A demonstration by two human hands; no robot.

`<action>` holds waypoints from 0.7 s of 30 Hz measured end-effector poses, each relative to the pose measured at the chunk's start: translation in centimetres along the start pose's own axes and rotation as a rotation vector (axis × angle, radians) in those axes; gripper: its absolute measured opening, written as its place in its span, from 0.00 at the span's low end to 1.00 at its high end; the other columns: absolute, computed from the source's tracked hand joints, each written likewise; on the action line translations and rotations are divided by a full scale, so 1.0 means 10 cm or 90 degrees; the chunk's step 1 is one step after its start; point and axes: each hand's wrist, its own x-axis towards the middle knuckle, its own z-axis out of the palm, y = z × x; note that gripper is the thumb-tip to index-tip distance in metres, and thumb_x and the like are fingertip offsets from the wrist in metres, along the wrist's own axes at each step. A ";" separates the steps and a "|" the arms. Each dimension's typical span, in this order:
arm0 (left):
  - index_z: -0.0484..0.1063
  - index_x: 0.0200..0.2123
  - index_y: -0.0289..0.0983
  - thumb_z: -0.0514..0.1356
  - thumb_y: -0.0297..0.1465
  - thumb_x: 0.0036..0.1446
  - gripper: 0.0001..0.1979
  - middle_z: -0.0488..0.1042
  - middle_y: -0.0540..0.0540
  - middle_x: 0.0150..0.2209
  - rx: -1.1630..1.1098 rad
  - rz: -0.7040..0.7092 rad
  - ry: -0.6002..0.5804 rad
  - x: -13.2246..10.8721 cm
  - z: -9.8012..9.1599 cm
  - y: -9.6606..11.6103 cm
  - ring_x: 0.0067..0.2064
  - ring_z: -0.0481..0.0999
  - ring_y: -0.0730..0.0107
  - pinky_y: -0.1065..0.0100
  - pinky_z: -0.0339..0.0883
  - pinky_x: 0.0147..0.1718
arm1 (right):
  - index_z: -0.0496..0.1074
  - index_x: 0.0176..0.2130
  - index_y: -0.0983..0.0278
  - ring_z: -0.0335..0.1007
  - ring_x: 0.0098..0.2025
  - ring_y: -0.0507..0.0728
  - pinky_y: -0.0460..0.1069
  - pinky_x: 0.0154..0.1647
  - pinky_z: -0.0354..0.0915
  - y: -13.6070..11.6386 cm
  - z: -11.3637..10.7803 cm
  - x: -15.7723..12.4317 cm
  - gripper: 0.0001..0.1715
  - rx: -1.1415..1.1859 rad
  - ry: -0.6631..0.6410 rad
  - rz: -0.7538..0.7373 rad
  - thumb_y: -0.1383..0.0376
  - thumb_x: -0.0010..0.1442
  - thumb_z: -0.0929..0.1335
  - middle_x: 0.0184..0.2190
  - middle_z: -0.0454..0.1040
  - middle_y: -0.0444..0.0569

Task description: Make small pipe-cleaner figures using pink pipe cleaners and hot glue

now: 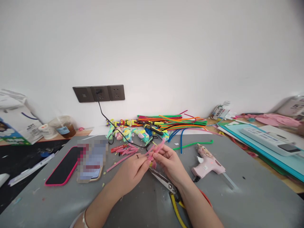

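Note:
Pink pipe cleaners [159, 147] are pinched between my two hands over the middle of the grey mat. My left hand [133, 169] has its fingertips closed on them from the left. From the right, the thumb and fingers of my right hand [169, 163] grip them too. A small yellow and pink bit shows under the fingertips; its shape is mostly hidden. Beneath my right hand lies a pair of scissors [166, 181] with yellow and red handles, partly covered by the wrist. Several short pink pipe cleaner pieces [127, 150] lie just beyond my left hand.
A pink glue gun [208, 163] rests to the right. Two phones, one red-edged [65, 166], lie left. Pipe cleaner bundles [173, 122], finished fuzzy figures [128, 134] and pliers [154, 128] lie at the back. A black cord [102, 110] runs from the wall socket. A drink cup [65, 128] stands back left.

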 end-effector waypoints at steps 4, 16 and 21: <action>0.70 0.32 0.38 0.51 0.34 0.69 0.14 0.74 0.46 0.31 0.030 0.043 0.131 0.00 0.00 -0.07 0.35 0.73 0.64 0.67 0.63 0.34 | 0.77 0.26 0.63 0.75 0.25 0.50 0.45 0.30 0.73 -0.03 0.00 0.01 0.14 0.019 0.040 -0.017 0.61 0.45 0.81 0.28 0.82 0.44; 0.77 0.42 0.37 0.54 0.28 0.68 0.11 0.81 0.44 0.33 0.104 0.167 0.261 0.01 0.03 -0.20 0.36 0.78 0.64 0.67 0.71 0.36 | 0.80 0.26 0.64 0.77 0.24 0.52 0.44 0.25 0.73 -0.03 0.02 0.02 0.12 -0.004 0.027 -0.006 0.60 0.45 0.81 0.23 0.81 0.46; 0.80 0.39 0.38 0.54 0.29 0.67 0.13 0.81 0.43 0.31 0.079 0.125 0.277 0.00 0.05 -0.17 0.35 0.79 0.63 0.65 0.72 0.36 | 0.81 0.29 0.63 0.78 0.27 0.56 0.49 0.32 0.76 -0.03 0.02 0.01 0.14 -0.023 0.045 -0.029 0.56 0.46 0.80 0.25 0.81 0.48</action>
